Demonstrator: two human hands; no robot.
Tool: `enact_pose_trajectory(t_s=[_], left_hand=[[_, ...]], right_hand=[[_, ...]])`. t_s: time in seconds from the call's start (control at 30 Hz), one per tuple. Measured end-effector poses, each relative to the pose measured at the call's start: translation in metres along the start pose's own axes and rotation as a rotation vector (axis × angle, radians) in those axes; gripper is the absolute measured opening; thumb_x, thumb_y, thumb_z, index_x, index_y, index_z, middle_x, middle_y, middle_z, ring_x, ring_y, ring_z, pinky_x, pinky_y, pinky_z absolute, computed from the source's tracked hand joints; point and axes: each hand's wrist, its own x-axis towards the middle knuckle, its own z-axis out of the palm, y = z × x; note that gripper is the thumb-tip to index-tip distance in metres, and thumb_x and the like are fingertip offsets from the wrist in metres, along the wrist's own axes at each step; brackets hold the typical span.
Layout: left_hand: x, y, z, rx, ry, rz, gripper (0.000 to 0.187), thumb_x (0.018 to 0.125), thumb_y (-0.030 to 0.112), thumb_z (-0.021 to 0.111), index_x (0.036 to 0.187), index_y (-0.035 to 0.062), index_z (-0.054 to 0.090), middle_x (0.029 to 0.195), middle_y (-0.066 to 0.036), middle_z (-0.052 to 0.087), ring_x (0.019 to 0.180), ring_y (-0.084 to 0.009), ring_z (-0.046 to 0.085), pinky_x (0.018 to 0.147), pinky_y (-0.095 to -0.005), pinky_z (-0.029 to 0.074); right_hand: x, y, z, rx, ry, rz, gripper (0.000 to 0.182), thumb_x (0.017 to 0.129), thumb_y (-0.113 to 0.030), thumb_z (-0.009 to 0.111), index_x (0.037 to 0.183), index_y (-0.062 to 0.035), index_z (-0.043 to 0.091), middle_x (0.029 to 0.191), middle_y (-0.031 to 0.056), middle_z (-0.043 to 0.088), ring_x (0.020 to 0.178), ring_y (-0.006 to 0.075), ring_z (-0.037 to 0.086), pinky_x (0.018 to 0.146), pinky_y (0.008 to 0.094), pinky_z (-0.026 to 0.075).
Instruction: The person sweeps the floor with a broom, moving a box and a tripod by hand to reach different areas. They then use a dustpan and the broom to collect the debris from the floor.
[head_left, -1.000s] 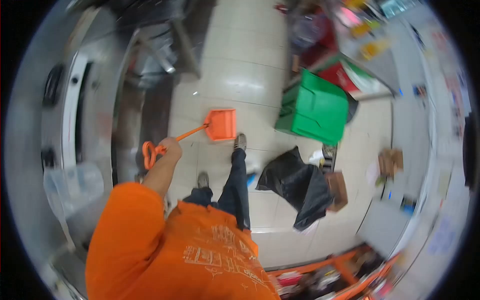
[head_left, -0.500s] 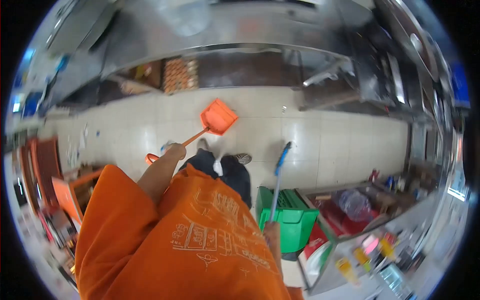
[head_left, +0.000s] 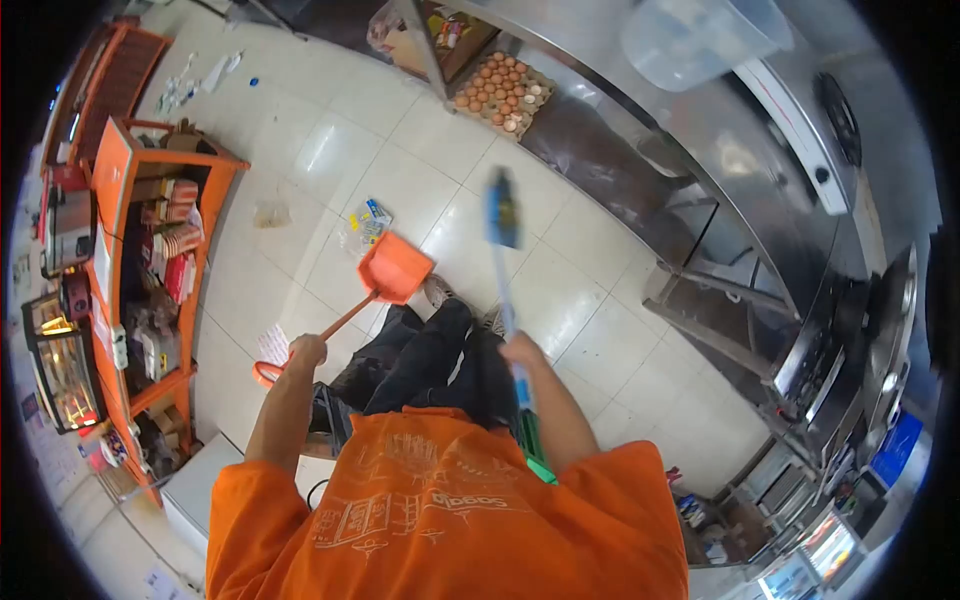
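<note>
My left hand (head_left: 308, 350) is closed around the handle of an orange dustpan (head_left: 397, 268), whose pan rests on the tiled floor in front of my feet. My right hand (head_left: 521, 350) grips the pale blue stick of a broom (head_left: 505, 222); its blue head with dark bristles is blurred and appears raised above the floor. A crumpled clear and yellow-blue plastic wrapper (head_left: 366, 222) lies just beyond the dustpan's far edge. Another pale scrap (head_left: 271, 214) is on the floor farther left.
At left stands an orange shelf (head_left: 118, 190) with boxes and cups. Litter (head_left: 200, 80) is scattered on the far floor. A steel counter (head_left: 690, 150) runs along the right, with egg trays (head_left: 503, 92) beneath it. Part of a green bin (head_left: 535, 450) shows beside me.
My view has turned left, bringing the orange shelf and wrapper into sight. The broom has swung forward and up from beside the green bin. The dustpan stays in my left hand.
</note>
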Motion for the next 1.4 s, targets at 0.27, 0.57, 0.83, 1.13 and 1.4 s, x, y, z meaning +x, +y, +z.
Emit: enact_pose_trajectory(t_s=[0.27,0.57,0.83,1.13,1.4], left_hand=[[0.056,-0.059,0.096,-0.187,-0.165,-0.057,0.036,0.069,0.016,0.062,0.105,0.011,0.06,0.106,-0.008,0.059,0.097,-0.0281,0.057,0.075,-0.0485,0.048],[0.037,-0.062,0.03,-0.345,-0.203,-0.145,0.028,0.072,0.027,0.061,0.097,0.0141,0.064,0.092,-0.005,0.064,0.082,-0.0239,0.062,0.064,-0.0402,0.052],[0.056,-0.083,0.017,-0.618,-0.425,-0.142,0.028,0.063,0.018,0.068,0.091,0.0149,0.066,0.088,-0.001,0.064,0.076,-0.0199,0.063,0.059,-0.0442,0.053],[0.026,-0.125,-0.019,-0.753,-0.602,-0.21,0.039,0.068,0.016,0.061,0.107,0.0121,0.059,0.11,-0.005,0.058,0.094,-0.0221,0.059,0.071,-0.0411,0.052],[0.017,-0.157,-0.093,-1.431,-0.037,-0.5,0.036,0.073,0.021,0.053,0.104,0.0054,0.051,0.101,-0.017,0.058,0.088,-0.034,0.057,0.076,-0.0431,0.046]], right_hand=[[0.049,-0.159,0.06,0.469,-0.405,-0.183,0.018,0.073,-0.02,0.056,0.073,-0.0025,0.05,0.049,0.0029,0.044,0.035,0.0132,0.042,0.032,0.0262,0.034],[-0.104,-0.2,-0.027,0.065,0.065,0.261,0.004,0.071,-0.006,0.046,0.071,-0.0019,0.048,0.05,0.0042,0.042,0.035,0.0135,0.04,0.032,0.0283,0.035],[0.15,-0.322,-0.065,0.108,-0.367,-0.139,0.01,0.068,-0.007,0.052,0.06,-0.0007,0.052,0.049,0.005,0.046,0.04,0.0157,0.045,0.039,0.0297,0.036],[0.144,-0.511,-0.091,-0.831,0.242,-0.321,0.035,0.084,-0.028,0.045,0.083,0.0056,0.054,0.06,0.0167,0.057,0.043,0.0261,0.055,0.043,0.0369,0.045],[0.288,-0.566,-0.098,-0.943,0.024,0.0,0.021,0.081,-0.015,0.043,0.085,0.0044,0.048,0.056,0.0169,0.051,0.043,0.0266,0.052,0.04,0.0369,0.043]])
